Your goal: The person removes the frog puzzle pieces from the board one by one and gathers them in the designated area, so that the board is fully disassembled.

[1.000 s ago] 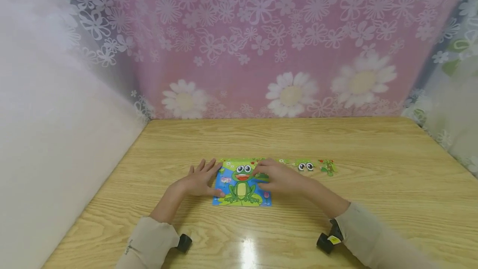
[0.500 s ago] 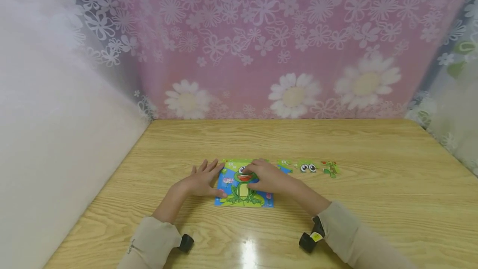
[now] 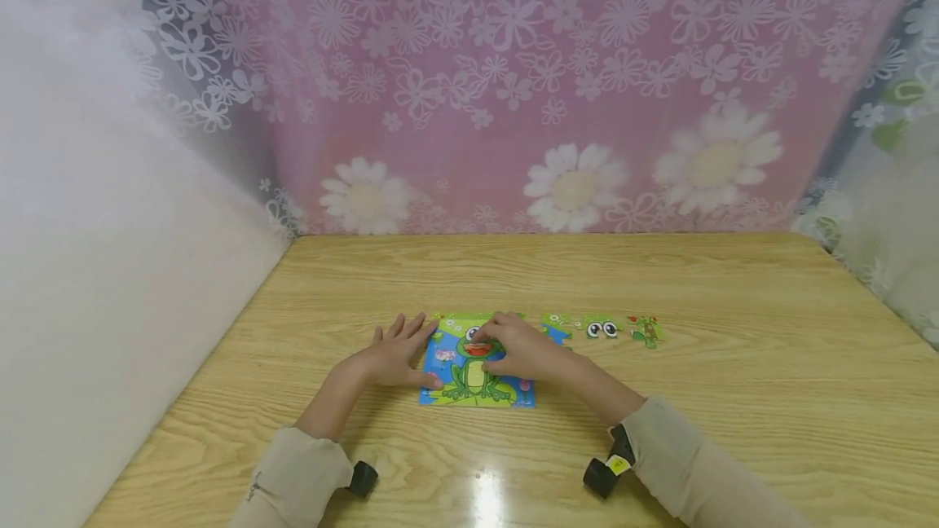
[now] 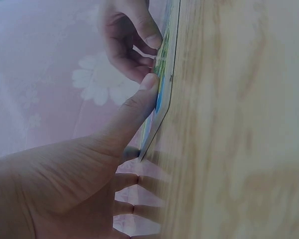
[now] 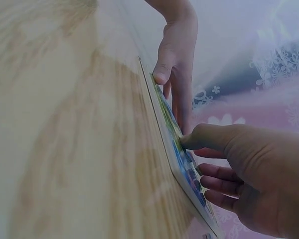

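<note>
Puzzle [image 3: 473, 393] flat on table [image 3: 741, 422]. Likely partway: blue piece [image 3: 555, 336], eye piece [image 3: 602, 331], turtle piece [image 3: 645, 335] lie off right, seemingly left to fit. Left hand [image 3: 390, 359] spread, gripping nothing, thumb on puzzle edge. Right hand [image 3: 531, 351] half bent at puzzle; piece held, can't tell.

The board [image 4: 167, 73] is touched by the left hand [image 4: 82, 172]. Farther along, it is touched by the right hand [image 4: 120, 44].
</note>
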`<state>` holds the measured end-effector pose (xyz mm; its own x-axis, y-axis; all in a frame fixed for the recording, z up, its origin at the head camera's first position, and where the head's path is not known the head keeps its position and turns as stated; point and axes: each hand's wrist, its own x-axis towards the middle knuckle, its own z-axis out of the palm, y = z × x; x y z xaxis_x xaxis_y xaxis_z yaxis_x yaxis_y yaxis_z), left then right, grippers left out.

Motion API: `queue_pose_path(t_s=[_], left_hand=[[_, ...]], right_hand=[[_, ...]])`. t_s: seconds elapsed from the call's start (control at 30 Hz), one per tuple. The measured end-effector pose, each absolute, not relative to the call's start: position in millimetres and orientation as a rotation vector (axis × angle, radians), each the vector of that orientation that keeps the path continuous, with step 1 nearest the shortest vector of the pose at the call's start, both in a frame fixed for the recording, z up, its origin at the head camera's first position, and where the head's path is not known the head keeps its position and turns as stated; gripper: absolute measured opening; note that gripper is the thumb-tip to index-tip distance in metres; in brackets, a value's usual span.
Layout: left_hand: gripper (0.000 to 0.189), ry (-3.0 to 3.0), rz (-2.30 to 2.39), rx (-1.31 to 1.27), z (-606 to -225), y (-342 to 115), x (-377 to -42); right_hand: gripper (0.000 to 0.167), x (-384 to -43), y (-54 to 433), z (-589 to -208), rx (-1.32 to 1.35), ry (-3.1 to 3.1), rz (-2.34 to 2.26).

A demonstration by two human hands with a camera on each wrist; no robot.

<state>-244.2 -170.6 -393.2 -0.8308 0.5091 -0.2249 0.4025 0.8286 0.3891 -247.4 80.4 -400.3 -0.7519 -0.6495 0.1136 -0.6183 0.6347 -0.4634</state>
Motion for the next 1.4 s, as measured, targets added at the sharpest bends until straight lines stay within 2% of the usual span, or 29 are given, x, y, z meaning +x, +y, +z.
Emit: queue_pose_path(t_s=[0.83, 1.4], left_hand=[[0.097, 2.668, 0.459, 0.691, -389, -170, -243], [0.097, 2.684, 0.433, 0.705, -390, -169, -243]], right_hand=[[0.035, -242, 84, -391, -1.107, 2.777, -0.814], [0.031, -233, 146, -378, -1.161, 2.820, -0.846]])
